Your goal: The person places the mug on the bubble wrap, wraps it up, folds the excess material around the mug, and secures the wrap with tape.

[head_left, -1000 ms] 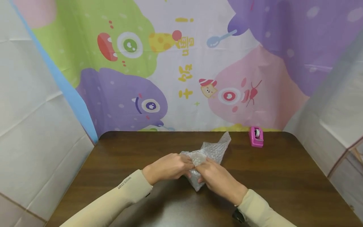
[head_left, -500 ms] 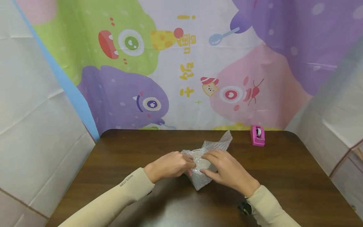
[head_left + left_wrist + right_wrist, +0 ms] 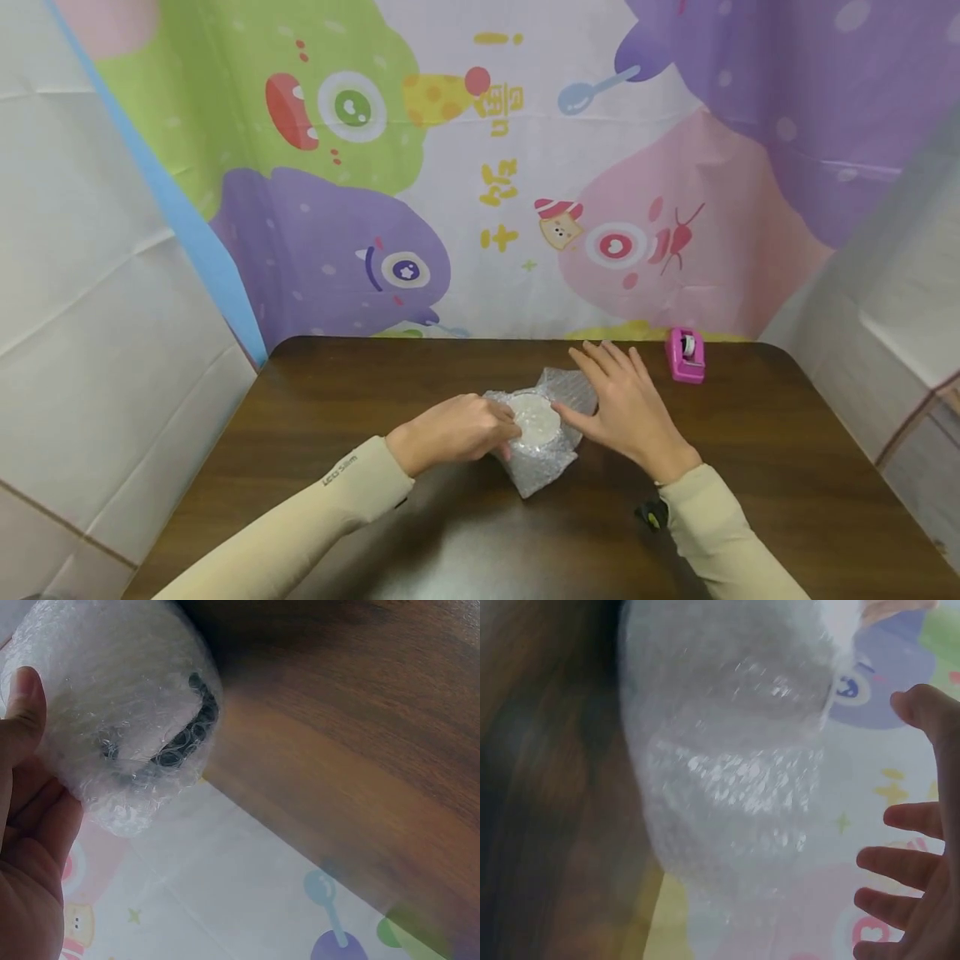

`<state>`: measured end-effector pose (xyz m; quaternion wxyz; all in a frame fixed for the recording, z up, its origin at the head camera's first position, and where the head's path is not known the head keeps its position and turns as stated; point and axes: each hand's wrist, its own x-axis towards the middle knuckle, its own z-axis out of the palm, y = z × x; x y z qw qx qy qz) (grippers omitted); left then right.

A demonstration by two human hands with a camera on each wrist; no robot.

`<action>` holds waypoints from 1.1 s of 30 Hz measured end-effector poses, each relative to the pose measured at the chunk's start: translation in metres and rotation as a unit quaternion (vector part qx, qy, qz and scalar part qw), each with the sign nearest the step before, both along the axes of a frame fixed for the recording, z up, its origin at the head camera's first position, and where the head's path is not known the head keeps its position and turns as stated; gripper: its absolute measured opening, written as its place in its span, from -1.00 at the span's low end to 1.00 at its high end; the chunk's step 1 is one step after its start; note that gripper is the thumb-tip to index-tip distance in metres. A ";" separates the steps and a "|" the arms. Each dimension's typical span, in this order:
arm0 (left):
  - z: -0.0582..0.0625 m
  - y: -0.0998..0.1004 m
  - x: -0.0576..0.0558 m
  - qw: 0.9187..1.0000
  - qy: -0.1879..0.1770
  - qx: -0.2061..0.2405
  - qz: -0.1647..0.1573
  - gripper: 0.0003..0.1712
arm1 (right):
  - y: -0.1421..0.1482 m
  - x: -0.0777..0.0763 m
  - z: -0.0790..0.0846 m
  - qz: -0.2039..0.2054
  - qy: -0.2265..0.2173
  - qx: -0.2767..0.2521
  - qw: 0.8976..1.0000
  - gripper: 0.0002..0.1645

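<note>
A whitish, cup-shaped object (image 3: 536, 418) with a round top stands wrapped in clear bubble wrap (image 3: 534, 473) near the middle of the table. Through the wrap (image 3: 135, 682) in the left wrist view, a dark pattern shows on its side. My left hand (image 3: 459, 429) grips the bundle from the left, thumb on the near face and fingers behind. To the right, my right hand (image 3: 628, 408) is spread with fingers apart, beside a loose flap of the wrap. In the right wrist view, its fingers (image 3: 900, 866) stand straight and away from the wrap (image 3: 727, 780).
A pink tape dispenser (image 3: 686, 356) with a roll in it sits at the back right of the dark wooden table (image 3: 337, 375). Behind the table hangs a cartoon-printed curtain (image 3: 495, 308). Pale panels (image 3: 127, 275) flank both sides.
My right hand has let go of the wrap, moved right and away from me, and spread its fingers. The round top shows more fully. My left hand keeps its grip.
</note>
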<state>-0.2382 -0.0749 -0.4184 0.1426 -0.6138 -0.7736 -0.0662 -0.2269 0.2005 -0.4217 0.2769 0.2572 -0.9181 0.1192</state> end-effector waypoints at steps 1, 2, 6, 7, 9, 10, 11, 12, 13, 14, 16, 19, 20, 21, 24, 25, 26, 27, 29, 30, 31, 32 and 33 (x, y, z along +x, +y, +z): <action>0.000 0.000 0.000 1.000 -0.001 0.000 0.001 -0.67 | 0.001 -0.002 0.000 -0.006 -0.004 0.004 1.000 0.01; 0.000 0.000 0.000 1.000 -0.003 0.000 0.001 -0.67 | 0.002 -0.003 -0.001 -0.013 -0.010 0.008 1.000 0.05; -0.001 0.000 0.000 1.000 -0.009 0.001 0.000 -0.67 | 0.006 -0.009 -0.001 -0.041 -0.041 0.028 0.998 0.17; -0.001 0.000 0.000 1.000 -0.009 0.001 0.001 -0.67 | 0.007 -0.011 0.000 -0.048 -0.051 0.033 0.997 0.19; 0.000 0.001 0.000 1.000 -0.011 -0.001 0.001 -0.69 | 0.010 -0.015 0.001 -0.059 -0.069 0.046 0.995 0.23; 0.000 0.001 0.001 1.000 -0.010 -0.001 0.001 -0.69 | 0.011 -0.017 0.002 -0.063 -0.078 0.052 0.994 0.24; 0.000 0.001 0.001 1.000 -0.010 -0.002 0.002 -0.69 | 0.012 -0.020 0.003 -0.065 -0.086 0.057 0.992 0.25; 0.000 0.001 0.001 1.000 -0.010 -0.002 0.002 -0.69 | 0.013 -0.023 0.004 -0.067 -0.093 0.061 0.992 0.25; 0.000 0.001 0.001 1.000 -0.011 -0.003 0.003 -0.69 | 0.014 -0.025 0.005 -0.068 -0.097 0.065 0.991 0.25; 0.000 0.001 0.001 1.000 -0.012 -0.003 0.003 -0.68 | 0.015 -0.028 0.007 -0.069 -0.102 0.070 0.990 0.25; 0.001 0.000 0.001 1.000 -0.013 -0.003 0.004 -0.67 | 0.017 -0.034 0.008 -0.072 -0.113 0.076 0.988 0.26; 0.000 0.000 0.001 1.000 -0.016 -0.005 0.005 -0.66 | 0.019 -0.044 0.011 -0.076 -0.141 0.078 0.984 0.26; 0.000 0.000 0.001 1.000 -0.017 -0.006 0.005 -0.66 | 0.020 -0.048 0.011 -0.079 -0.155 0.078 0.982 0.27; 0.001 0.000 0.001 1.000 -0.017 -0.007 0.006 -0.66 | 0.021 -0.051 0.011 -0.081 -0.167 0.075 0.980 0.27; 0.002 0.000 0.001 1.000 -0.018 -0.013 0.009 -0.67 | 0.023 -0.061 0.013 -0.090 -0.203 0.061 0.973 0.27; 0.002 0.000 0.001 1.000 -0.018 -0.014 0.011 -0.66 | 0.024 -0.064 0.013 -0.093 -0.215 0.057 0.970 0.28; 0.002 0.000 0.001 1.000 -0.019 -0.015 0.012 -0.66 | 0.024 -0.068 0.014 -0.092 -0.226 0.055 0.968 0.28; 0.002 0.000 0.001 1.000 -0.020 -0.016 0.013 -0.66 | 0.025 -0.071 0.015 -0.088 -0.234 0.054 0.967 0.29; 0.003 0.000 0.001 1.000 -0.018 -0.016 0.013 -0.66 | 0.028 -0.078 0.018 -0.078 -0.262 0.044 0.961 0.28; 0.003 0.001 0.001 1.000 -0.015 -0.017 0.014 -0.66 | 0.030 -0.082 0.019 -0.071 -0.280 0.036 0.957 0.27; 0.003 0.001 0.001 1.000 -0.012 -0.016 0.013 -0.66 | 0.031 -0.085 0.021 -0.064 -0.299 0.025 0.952 0.26; 0.002 0.001 0.002 1.000 -0.010 -0.017 0.014 -0.67 | 0.032 -0.088 0.021 -0.057 -0.319 0.011 0.946 0.25; 0.002 0.001 0.003 1.000 -0.008 -0.018 0.015 -0.68 | 0.034 -0.091 0.021 -0.052 -0.339 -0.005 0.939 0.24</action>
